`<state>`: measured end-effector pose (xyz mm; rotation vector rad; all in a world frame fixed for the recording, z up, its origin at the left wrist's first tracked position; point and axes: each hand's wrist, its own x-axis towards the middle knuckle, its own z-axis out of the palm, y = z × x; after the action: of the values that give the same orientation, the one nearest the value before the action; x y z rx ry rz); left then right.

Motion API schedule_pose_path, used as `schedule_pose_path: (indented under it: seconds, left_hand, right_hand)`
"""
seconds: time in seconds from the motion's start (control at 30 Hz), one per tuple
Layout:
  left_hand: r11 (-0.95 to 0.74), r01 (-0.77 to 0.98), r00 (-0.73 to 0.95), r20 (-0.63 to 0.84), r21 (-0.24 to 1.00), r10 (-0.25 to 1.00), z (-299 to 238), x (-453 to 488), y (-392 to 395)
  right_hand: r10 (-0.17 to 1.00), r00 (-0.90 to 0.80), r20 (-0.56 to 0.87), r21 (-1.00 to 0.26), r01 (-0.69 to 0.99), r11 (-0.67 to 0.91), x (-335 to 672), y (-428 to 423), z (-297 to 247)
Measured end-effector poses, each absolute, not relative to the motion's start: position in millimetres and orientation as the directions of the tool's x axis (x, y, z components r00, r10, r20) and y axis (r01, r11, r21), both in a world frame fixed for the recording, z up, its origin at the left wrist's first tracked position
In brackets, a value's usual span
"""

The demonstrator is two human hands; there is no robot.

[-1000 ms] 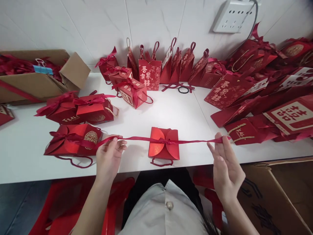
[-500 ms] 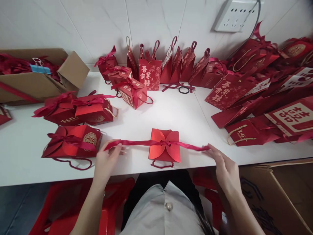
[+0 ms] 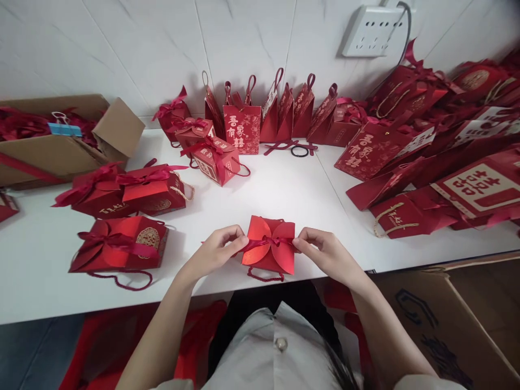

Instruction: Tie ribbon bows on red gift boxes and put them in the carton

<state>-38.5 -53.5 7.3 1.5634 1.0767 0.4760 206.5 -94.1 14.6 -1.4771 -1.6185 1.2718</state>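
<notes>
Box (image 3: 263, 255) closed under held ribbon (image 3: 270, 241)

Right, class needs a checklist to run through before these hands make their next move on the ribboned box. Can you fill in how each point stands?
1. Left hand pinching the ribbon beside the box: ok.
2. Right hand pinching the ribbon on the opposite side: ok.
3. Ribbon crossing the middle of the box top, where the curved flaps meet: ok.
4. Box resting on the white table: ok.
5. Cord handle out of both hands' grip, at the box's near edge: ok.
6. Ribbon ends equal in length: cannot tell; the hands hide much of them.
</notes>
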Motion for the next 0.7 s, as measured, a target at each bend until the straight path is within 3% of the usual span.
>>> schedule_pose_path:
  seconds: [0.23,0.43,0.57,0.7]
  left_hand:
    - [0.124,0.277,0.615,-0.275,0.953,0.739,-0.5,-42.9,-50.8]
    - [0.200,0.261,0.692,-0.327,0.945,0.644,-1.8,-48.7,-45.6]
    - [0.225,0.213,0.743,-0.307,0.951,0.594,-2.8,-53.5,-45.6]
    - [0.256,0.121,0.687,-0.267,0.959,0.675,-7.8,-53.5,-47.8]
  right_hand:
    - [0.925,-0.248,-0.288,-0.957,0.120,-0.265,212.3,-98.8,13.2]
    - [0.928,-0.265,-0.263,-0.962,-0.004,-0.274,213.5,-96.2,3.7]
    - [0.928,-0.269,-0.257,-0.962,-0.023,-0.273,213.5,-94.8,2.2]
    - [0.926,-0.253,-0.280,-0.958,0.008,-0.287,215.8,-96.7,1.7]
